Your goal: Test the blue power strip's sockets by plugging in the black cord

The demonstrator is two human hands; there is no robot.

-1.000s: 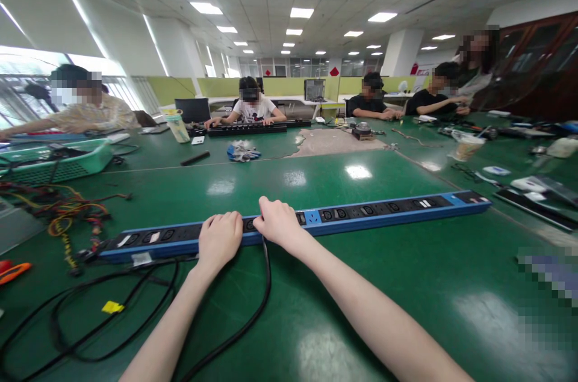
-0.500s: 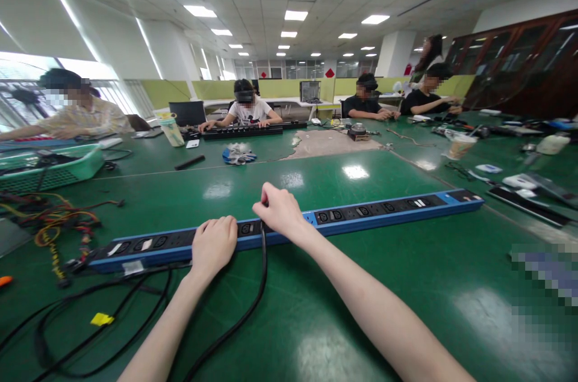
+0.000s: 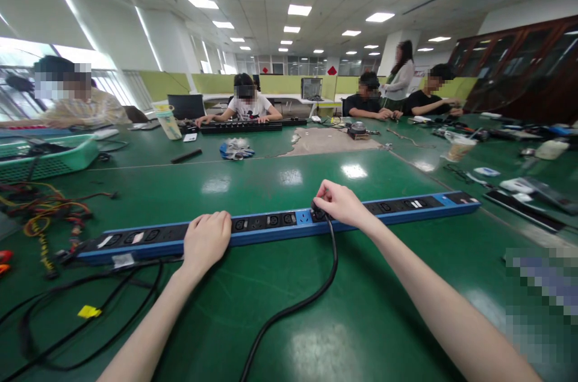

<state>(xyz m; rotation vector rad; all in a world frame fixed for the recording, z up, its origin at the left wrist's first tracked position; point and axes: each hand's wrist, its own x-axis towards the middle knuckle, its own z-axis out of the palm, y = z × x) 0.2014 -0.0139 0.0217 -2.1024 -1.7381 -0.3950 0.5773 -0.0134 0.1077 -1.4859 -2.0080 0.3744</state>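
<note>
A long blue and black power strip point(image 3: 266, 237) lies across the green table, slightly tilted up to the right. My left hand point(image 3: 208, 239) is wrapped over its left half, fingers together on the far edge. My right hand point(image 3: 339, 203) pinches the plug end of a black cable point(image 3: 335, 249) at a socket just right of the strip's blue socket section point(image 3: 304, 217). Whether the plug sits fully in the socket is hidden by the fingers. From there the cable curves down to the bottom edge.
Looped black cables point(image 3: 90, 334) lie at the lower left, near coloured wires point(image 3: 45, 213) and a green basket point(image 3: 67, 159). Blue-white gloves point(image 3: 237, 149) and a black bar point(image 3: 186, 156) lie beyond the strip. People sit across the table; one stands behind.
My right hand has moved right along the strip with the cable end, past the blue section. My left hand still rests on the strip, which appears shifted slightly left in view.
</note>
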